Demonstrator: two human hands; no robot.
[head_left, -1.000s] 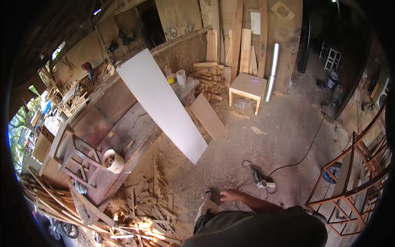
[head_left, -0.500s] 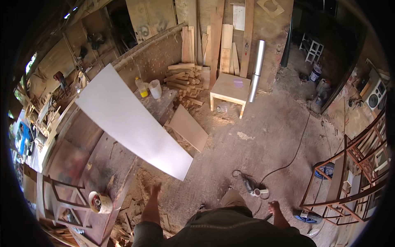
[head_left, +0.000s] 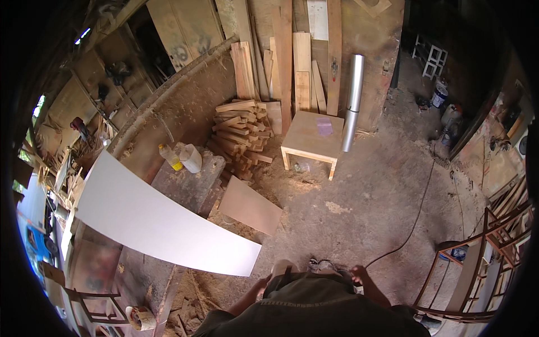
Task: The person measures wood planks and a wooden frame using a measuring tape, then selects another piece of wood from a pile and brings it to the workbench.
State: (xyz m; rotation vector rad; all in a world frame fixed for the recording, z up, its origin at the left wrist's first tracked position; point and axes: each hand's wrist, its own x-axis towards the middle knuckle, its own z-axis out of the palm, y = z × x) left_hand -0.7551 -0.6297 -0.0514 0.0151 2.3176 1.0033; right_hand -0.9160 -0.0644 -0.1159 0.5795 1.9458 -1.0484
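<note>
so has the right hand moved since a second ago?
Yes. The right hand has pulled back from the power tool on the floor to beside the person's torso.

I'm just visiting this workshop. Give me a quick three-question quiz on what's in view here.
1. True or false: the white board lies flat on the floor.
2. Which hand is nearer the white board's corner: A) left hand B) right hand?
3. Fill in: the silver pipe leans beside the small wooden ____.

Key: 1 false, one end rests raised on the bench. 2 A. 3 table.
</note>
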